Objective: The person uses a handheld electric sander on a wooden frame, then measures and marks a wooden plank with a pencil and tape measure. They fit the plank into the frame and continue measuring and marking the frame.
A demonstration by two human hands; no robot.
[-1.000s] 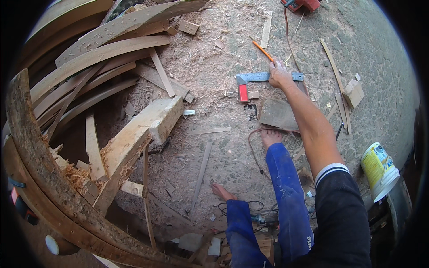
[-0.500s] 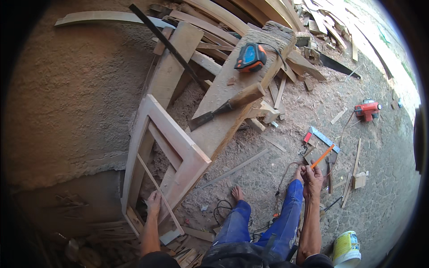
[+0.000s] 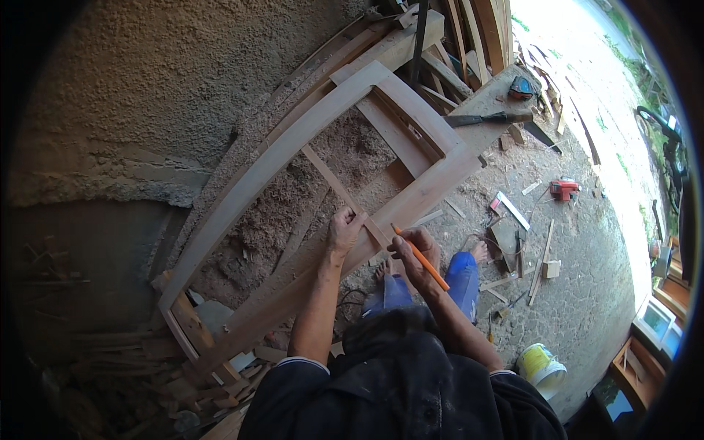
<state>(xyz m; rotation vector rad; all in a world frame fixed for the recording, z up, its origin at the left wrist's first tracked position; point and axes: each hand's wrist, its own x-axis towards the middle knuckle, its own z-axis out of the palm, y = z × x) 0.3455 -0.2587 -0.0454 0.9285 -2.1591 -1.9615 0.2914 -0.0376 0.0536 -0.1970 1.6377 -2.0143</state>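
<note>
A pale wooden frame [image 3: 433,192] with one curved side lies slantwise in front of me. Across its opening runs a thin wooden strip [image 3: 328,174], its near end over the straight rail. My left hand [image 3: 345,231] is closed on this strip close to the rail, pinching it with thumb and fingers. Beside it, on the right, my right hand [image 3: 418,255] grips an orange pencil [image 3: 425,264]. The pencil's dark tip points up and left, close to the strip's near end; whether it touches the wood I cannot tell.
Past the frame, a chisel [image 3: 488,119] and a tape measure [image 3: 521,88] rest on a thick plank. A try square [image 3: 512,210], a red power tool [image 3: 564,189], and a white-and-yellow bucket [image 3: 541,370] are on the ground to the right. A rough wall [image 3: 147,95] stands at left.
My left hand has moved along the strip toward the straight rail. My right hand has brought the pencil in from the right to the strip's end. The view has shifted over the frame.
</note>
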